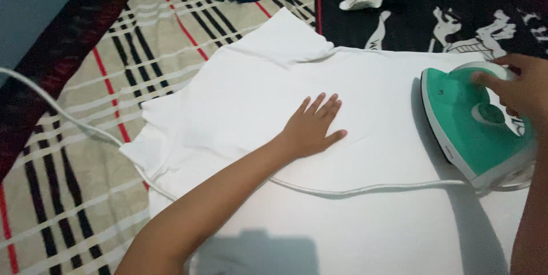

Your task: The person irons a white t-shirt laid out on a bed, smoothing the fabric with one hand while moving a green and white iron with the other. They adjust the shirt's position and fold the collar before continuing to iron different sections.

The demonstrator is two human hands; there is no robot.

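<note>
Pressing flat on white shirt (365,138): left hand (312,128), palm down, fingers spread and released, gripping nothing. Grasping handle of green and white iron (475,128): right hand (520,89), fingers curled over the top. Iron resting on the right part of the shirt, well apart from the left hand. White cord (365,187) running from the iron's rear across the shirt, passing beneath the left forearm and off to the left. Shirt spread over a striped beige blanket (85,138) with red and black lines; black patterned cloth (456,18) lying beyond the far edge.
</note>
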